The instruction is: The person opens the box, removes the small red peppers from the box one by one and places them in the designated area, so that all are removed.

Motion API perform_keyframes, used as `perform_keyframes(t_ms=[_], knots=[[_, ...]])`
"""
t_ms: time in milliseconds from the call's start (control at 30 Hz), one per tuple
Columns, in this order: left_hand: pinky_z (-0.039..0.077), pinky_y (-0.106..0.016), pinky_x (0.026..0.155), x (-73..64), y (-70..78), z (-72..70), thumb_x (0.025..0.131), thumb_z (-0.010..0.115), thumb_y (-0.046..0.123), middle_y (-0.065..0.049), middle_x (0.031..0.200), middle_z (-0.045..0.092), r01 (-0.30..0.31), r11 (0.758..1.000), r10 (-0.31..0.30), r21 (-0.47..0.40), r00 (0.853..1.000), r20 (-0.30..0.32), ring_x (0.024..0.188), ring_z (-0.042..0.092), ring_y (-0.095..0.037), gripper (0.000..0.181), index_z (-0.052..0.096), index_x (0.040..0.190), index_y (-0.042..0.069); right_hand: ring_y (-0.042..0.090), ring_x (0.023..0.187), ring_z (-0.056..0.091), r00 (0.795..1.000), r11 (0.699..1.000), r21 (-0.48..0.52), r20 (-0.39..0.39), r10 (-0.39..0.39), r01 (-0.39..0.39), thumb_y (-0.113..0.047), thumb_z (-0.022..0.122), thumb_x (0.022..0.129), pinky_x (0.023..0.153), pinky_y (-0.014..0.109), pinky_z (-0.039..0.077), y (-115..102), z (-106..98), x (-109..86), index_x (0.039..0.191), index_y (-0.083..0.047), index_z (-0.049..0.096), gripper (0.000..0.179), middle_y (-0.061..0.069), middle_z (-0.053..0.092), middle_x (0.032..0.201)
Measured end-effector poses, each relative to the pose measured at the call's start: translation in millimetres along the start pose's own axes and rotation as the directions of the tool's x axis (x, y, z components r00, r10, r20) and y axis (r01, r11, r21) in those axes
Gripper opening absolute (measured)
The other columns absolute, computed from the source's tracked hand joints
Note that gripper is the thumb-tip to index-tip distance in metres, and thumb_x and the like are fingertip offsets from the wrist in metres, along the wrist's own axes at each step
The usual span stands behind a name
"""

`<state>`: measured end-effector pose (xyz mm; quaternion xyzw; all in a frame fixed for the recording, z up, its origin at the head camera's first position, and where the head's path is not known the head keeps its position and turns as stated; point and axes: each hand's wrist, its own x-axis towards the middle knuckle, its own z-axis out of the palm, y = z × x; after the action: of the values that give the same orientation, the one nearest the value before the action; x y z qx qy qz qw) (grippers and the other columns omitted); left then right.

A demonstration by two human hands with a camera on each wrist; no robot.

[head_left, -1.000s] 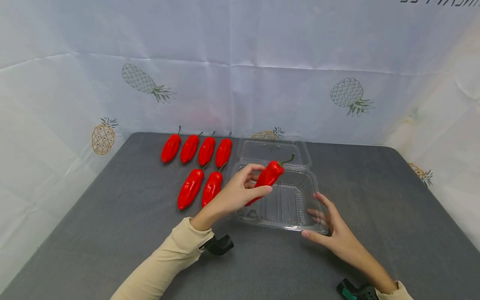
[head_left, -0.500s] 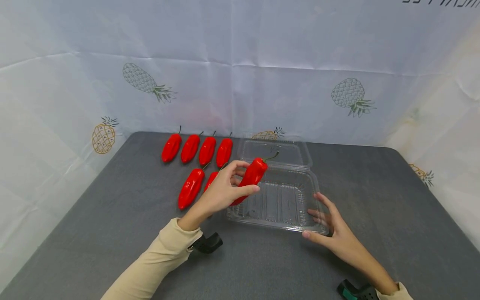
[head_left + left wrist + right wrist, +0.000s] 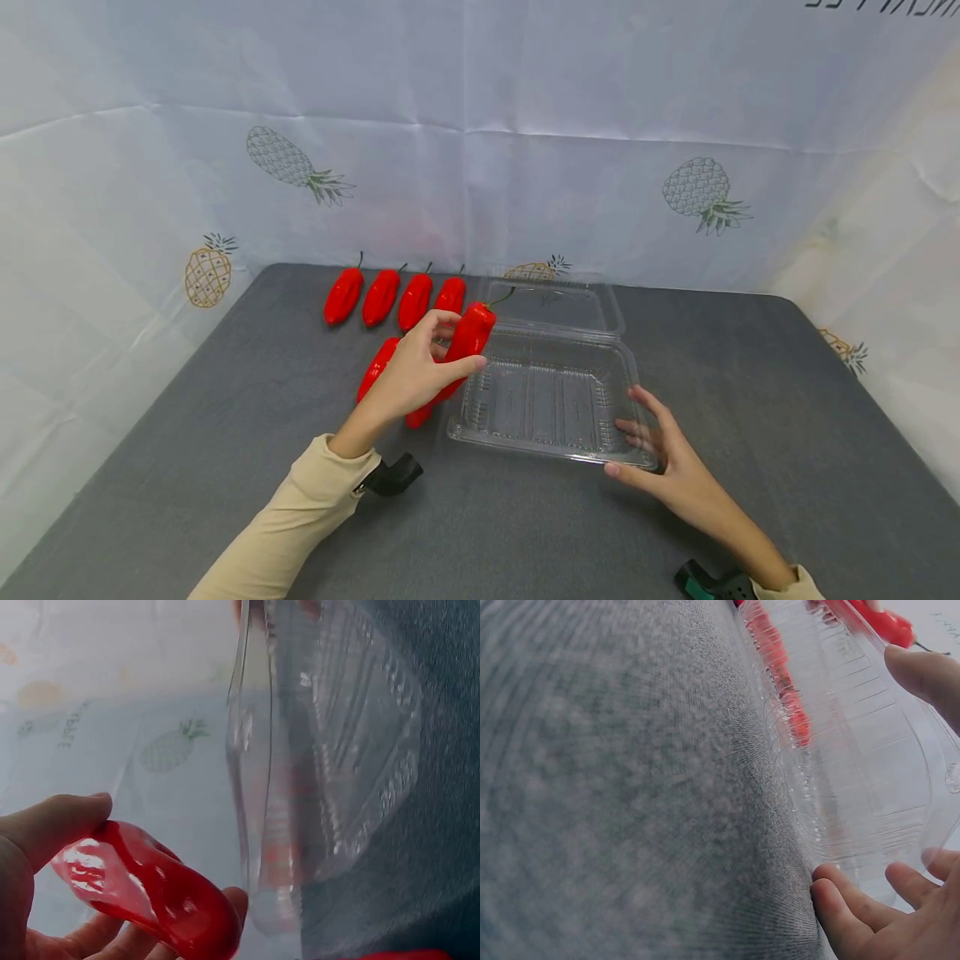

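In the head view my left hand (image 3: pixel 408 371) holds a glossy red pepper (image 3: pixel 472 333) with a green stem, raised near the left rim of a clear plastic clamshell container (image 3: pixel 558 454). The left wrist view shows the thumb on one side of this pepper (image 3: pixel 150 889) and the fingers curled under the other. My right hand (image 3: pixel 678 467) grips the container's near right corner, thumb at the front rim and fingers along the right wall. In the right wrist view those fingers (image 3: pixel 862 900) touch the lower wall. Nothing lies inside the container.
A row of red peppers (image 3: pixel 416 302) lies at the back left of the grey table (image 3: pixel 525 533). Two more peppers (image 3: pixel 377 367) lie in front of that row, partly behind my left hand. The container's lid (image 3: pixel 551 308) is folded back toward the patterned curtain (image 3: pixel 570 192).
My left hand has carried the pepper leftward, from over the container to its left rim, now overlapping the front peppers in view. The right hand and container have stayed put.
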<state>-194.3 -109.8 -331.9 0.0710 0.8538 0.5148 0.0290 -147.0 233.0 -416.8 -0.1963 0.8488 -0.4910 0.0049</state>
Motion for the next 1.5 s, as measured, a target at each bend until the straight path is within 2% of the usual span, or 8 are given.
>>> perform_keyframes(t_ms=[200, 367, 800, 1033, 1167, 1333, 1400, 1500], knots=[[0.054, -0.037, 0.082, 0.8, -2.0, -11.4, 0.086, 0.074, 0.036, -0.008, 0.137, 0.055, 0.020, 0.998, -0.018, 0.067, 1.000, -0.024, 0.107, 0.059, -0.027, 0.068, 0.042, 0.143, 0.016, -0.016, 0.122, 0.046, 1.000, 1.000, -0.008, 0.000, 0.010, -0.010, -0.012, 0.077, 0.086, 0.094, 0.007, 0.043, 0, 0, 0.2, 0.159, -0.018, 0.008, 0.101, 0.020, 0.019, 0.161], [0.051, -0.038, 0.085, 1.3, -3.3, -19.0, 0.086, 0.074, 0.037, -0.009, 0.137, 0.054, 0.015, 0.994, -0.012, 0.104, 1.000, -0.024, 0.109, 0.057, -0.027, 0.072, 0.041, 0.146, 0.017, 0.015, 0.128, 0.056, 1.000, 0.999, -0.024, -0.005, 0.025, -0.025, -0.014, 0.078, 0.086, 0.094, 0.008, 0.044, -1, 0, 0.3, 0.159, -0.018, 0.009, 0.101, 0.019, 0.020, 0.161], [0.048, -0.041, 0.091, 4.7, -9.7, -39.7, 0.086, 0.076, 0.034, -0.013, 0.131, 0.051, 0.019, 0.995, -0.019, 0.094, 1.000, -0.003, 0.114, 0.051, -0.030, 0.076, 0.037, 0.148, 0.013, 0.043, 0.129, 0.051, 0.999, 0.999, -0.016, -0.007, 0.040, -0.041, -0.015, 0.078, 0.085, 0.094, 0.008, 0.043, -3, 1, -0.2, 0.159, -0.018, 0.008, 0.102, 0.019, 0.020, 0.161], [0.039, -0.057, 0.110, 5.7, -13.8, -53.9, 0.085, 0.077, 0.036, -0.016, 0.152, 0.040, 0.048, 0.994, -0.047, 0.099, 0.999, -0.010, 0.139, 0.039, -0.036, 0.080, 0.035, 0.148, 0.012, 0.043, 0.129, 0.051, 0.999, 0.999, -0.010, -0.006, 0.044, -0.044, -0.015, 0.078, 0.086, 0.094, 0.008, 0.043, -4, 1, 0.1, 0.159, -0.017, 0.007, 0.101, 0.020, 0.020, 0.161], [0.048, -0.051, 0.099, 5.9, -16.4, -60.2, 0.085, 0.077, 0.037, -0.017, 0.146, 0.045, 0.061, 0.993, -0.059, 0.098, 0.998, -0.018, 0.127, 0.049, -0.035, 0.081, 0.034, 0.149, 0.012, 0.043, 0.130, 0.051, 0.999, 0.999, -0.013, -0.006, 0.038, -0.038, -0.015, 0.078, 0.086, 0.094, 0.008, 0.043, -3, 1, 0.2, 0.159, -0.017, 0.007, 0.102, 0.019, 0.019, 0.161], [0.050, -0.044, 0.088, 7.7, -21.3, -68.2, 0.086, 0.076, 0.038, -0.017, 0.136, 0.050, 0.082, 0.991, -0.077, 0.109, 0.996, -0.050, 0.115, 0.052, -0.032, 0.080, 0.034, 0.148, 0.011, 0.016, 0.129, 0.056, 1.000, 1.000, -0.010, -0.009, 0.021, -0.021, -0.014, 0.078, 0.085, 0.095, 0.008, 0.043, -1, 0, -0.2, 0.159, -0.017, 0.009, 0.101, 0.019, 0.020, 0.161], [0.048, -0.049, 0.096, 7.8, -22.9, -71.6, 0.086, 0.074, 0.040, -0.018, 0.140, 0.046, 0.102, 0.989, -0.096, 0.105, 0.994, -0.059, 0.125, 0.047, -0.034, 0.081, 0.032, 0.149, 0.011, -0.001, 0.126, 0.054, 1.000, 1.000, -0.005, -0.010, 0.010, -0.011, -0.013, 0.078, 0.085, 0.095, 0.007, 0.043, 0, 0, -0.3, 0.159, -0.017, 0.010, 0.100, 0.019, 0.020, 0.161], [0.045, -0.054, 0.104, 8.0, -25.2, -76.1, 0.088, 0.072, 0.042, -0.019, 0.148, 0.040, 0.127, 0.989, -0.122, 0.081, 0.990, -0.064, 0.134, 0.041, -0.036, 0.084, 0.028, 0.151, 0.009, -0.014, 0.123, 0.048, 1.000, 1.000, 0.010, -0.010, -0.004, 0.004, -0.011, 0.077, 0.086, 0.095, 0.007, 0.043, 0, 0, -0.2, 0.159, -0.016, 0.010, 0.099, 0.020, 0.020, 0.161]])
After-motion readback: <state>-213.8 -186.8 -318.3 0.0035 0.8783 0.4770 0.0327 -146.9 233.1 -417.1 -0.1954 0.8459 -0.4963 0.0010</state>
